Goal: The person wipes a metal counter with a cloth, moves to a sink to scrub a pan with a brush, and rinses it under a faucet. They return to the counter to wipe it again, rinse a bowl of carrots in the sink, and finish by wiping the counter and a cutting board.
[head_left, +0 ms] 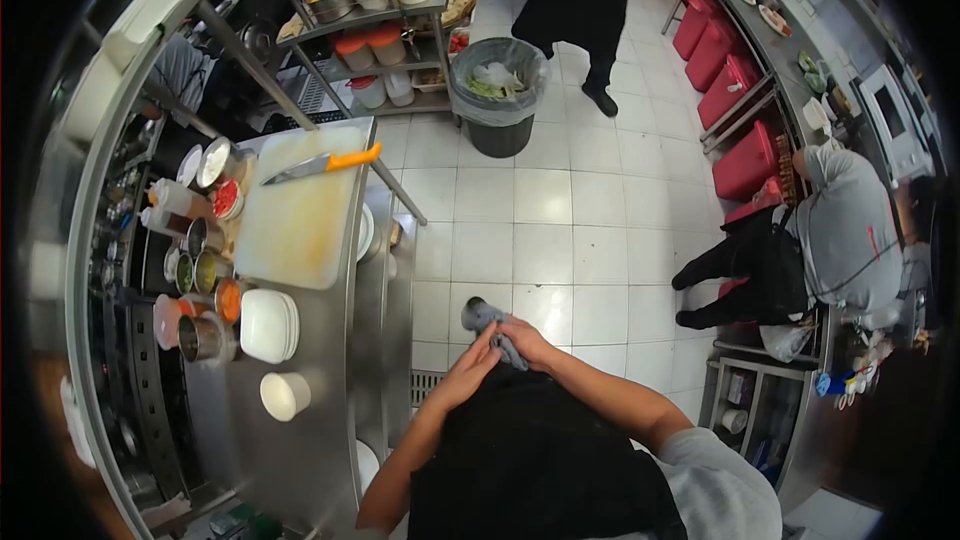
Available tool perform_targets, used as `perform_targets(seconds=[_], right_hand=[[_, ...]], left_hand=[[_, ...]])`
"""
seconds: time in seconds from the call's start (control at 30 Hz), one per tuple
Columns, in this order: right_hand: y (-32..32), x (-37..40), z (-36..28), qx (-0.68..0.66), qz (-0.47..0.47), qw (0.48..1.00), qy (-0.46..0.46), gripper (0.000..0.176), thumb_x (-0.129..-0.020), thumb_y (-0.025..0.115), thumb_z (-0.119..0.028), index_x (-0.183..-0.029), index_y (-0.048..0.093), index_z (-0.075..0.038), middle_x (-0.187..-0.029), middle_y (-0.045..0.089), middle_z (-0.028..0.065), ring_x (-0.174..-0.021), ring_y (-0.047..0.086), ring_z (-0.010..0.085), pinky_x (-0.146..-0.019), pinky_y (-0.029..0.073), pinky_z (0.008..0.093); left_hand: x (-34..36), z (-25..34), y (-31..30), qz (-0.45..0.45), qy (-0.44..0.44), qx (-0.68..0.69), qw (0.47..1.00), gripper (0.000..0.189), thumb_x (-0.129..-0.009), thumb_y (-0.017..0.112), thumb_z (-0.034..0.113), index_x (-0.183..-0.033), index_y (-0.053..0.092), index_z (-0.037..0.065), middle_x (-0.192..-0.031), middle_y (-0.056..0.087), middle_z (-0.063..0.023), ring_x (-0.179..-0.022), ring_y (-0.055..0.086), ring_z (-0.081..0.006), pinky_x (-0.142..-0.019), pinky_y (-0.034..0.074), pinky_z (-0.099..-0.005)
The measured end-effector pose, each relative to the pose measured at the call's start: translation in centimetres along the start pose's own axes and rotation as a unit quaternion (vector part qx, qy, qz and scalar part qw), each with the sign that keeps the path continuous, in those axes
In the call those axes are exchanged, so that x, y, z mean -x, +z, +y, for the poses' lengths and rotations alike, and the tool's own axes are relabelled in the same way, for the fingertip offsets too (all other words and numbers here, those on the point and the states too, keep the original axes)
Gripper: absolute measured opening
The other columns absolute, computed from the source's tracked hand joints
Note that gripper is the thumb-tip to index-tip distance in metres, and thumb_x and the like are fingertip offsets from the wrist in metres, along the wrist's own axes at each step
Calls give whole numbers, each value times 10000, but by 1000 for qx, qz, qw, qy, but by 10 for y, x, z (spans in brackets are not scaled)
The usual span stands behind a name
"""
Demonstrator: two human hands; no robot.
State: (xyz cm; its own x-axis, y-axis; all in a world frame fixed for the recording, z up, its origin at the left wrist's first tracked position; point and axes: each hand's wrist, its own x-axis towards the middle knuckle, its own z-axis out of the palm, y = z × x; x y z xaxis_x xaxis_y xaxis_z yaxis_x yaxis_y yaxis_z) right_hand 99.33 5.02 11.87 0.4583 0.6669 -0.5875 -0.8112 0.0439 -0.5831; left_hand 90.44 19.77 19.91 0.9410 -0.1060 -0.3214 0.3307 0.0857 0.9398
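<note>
A crumpled grey cloth [481, 316] is held in front of my black apron, over the tiled floor. My left hand [470, 372] is closed against its left side, and my right hand [524, 341] grips it from the right. The two hands nearly touch. On the steel counter to my left lies a white cutting board [290, 230] with an orange-handled knife [322, 164] on it. Nearer to me stand stacked white square plates [268, 326] and a white cup [285, 396].
Sauce bottles and metal containers [205, 237] line the counter's far side. A lined bin [499, 136] stands ahead, beside a shelf [430, 8]. A person in black is beyond it. Another person [845, 230] bends at the right counter, near red bins [728, 90].
</note>
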Motion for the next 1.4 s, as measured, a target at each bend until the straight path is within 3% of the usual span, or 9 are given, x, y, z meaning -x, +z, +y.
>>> perform_targets(seconds=[0.1, 0.3, 0.5, 0.73, 0.83, 0.97, 1.07, 1.3, 1.4], right_hand=[[-17, -18, -27, -44, -102, 991, 76, 390, -982, 461, -209, -1294, 475, 24, -1109, 627, 153, -1017, 625, 252, -827, 526, 354], [-68, -85, -69, -210, 16, 974, 78, 414, -969, 430, -202, -1286, 477, 60, -1103, 649, 177, -1009, 652, 251, -914, 529, 349], [-89, -168, -115, -182, 106, 977, -15, 369, -1025, 347, -217, -1227, 512, 44, -1024, 652, 139, -857, 653, 219, -780, 550, 341], [-45, -310, -190, -42, 83, 994, -49, 284, -990, 461, -200, -1194, 552, -25, -1048, 642, 124, -829, 629, 209, -751, 526, 355], [11, -393, -218, 127, 55, 978, -154, 338, -961, 537, -222, -1234, 544, -24, -1139, 631, 119, -1023, 602, 232, -921, 473, 363], [96, -456, -193, 315, -19, 910, -267, 407, -963, 487, -208, -1323, 486, -19, -1342, 510, 209, -1265, 475, 346, -1052, 379, 371], [102, -472, -170, 213, -48, 950, -223, 397, -964, 465, -192, -1318, 492, -16, -1372, 493, 208, -1287, 460, 339, -1066, 371, 361], [-33, -613, -156, 596, -189, 780, -9, 425, -882, 541, -234, -1247, 507, -19, -976, 648, 266, -957, 628, 418, -841, 505, 460], [-30, -628, -177, 592, -114, 796, -49, 391, -875, 557, -202, -1230, 513, -45, -855, 658, 254, -854, 643, 429, -763, 517, 480]], left_hand=[[5, 23, -66, -33, -47, 76, 995, 469, -1016, 465, 229, -1419, 385, 2, -1379, 494, -216, -1202, 562, -287, -967, 485, -377], [-9, 170, -206, 421, 139, -25, 896, 412, -977, 514, 329, -1228, 519, 3, -1158, 600, -113, -1089, 596, -232, -870, 525, -391], [-89, 307, -353, 443, 215, -116, 863, 595, -1009, 462, 400, -1420, 356, -17, -1386, 473, -218, -1296, 464, -300, -1051, 397, -389], [-212, 390, -474, 601, 95, -218, 763, 732, -873, 699, 427, -1361, 413, -38, -1203, 596, -167, -1175, 555, -247, -1042, 380, -357], [-240, 382, -485, 535, 307, -90, 782, 465, -900, 681, 302, -1195, 555, -34, -909, 612, -67, -837, 600, -172, -904, 470, -345], [-209, 371, -493, 510, 291, -159, 794, 346, -1001, 476, 227, -1201, 546, -46, -663, 358, 30, -575, 391, -73, -672, 416, -281], [-221, 376, -467, 557, 309, -145, 757, 368, -996, 463, 243, -1189, 536, -62, -625, 303, 29, -536, 316, -66, -609, 354, -251], [-223, 373, -448, 647, 335, -156, 667, 433, -944, 456, 215, -1218, 477, -119, -572, 264, 36, -511, 274, -70, -602, 347, -238], [-232, 372, -440, 650, 349, -166, 655, 534, -925, 477, 244, -1233, 402, -186, -558, 238, 29, -516, 273, -91, -598, 362, -247]])
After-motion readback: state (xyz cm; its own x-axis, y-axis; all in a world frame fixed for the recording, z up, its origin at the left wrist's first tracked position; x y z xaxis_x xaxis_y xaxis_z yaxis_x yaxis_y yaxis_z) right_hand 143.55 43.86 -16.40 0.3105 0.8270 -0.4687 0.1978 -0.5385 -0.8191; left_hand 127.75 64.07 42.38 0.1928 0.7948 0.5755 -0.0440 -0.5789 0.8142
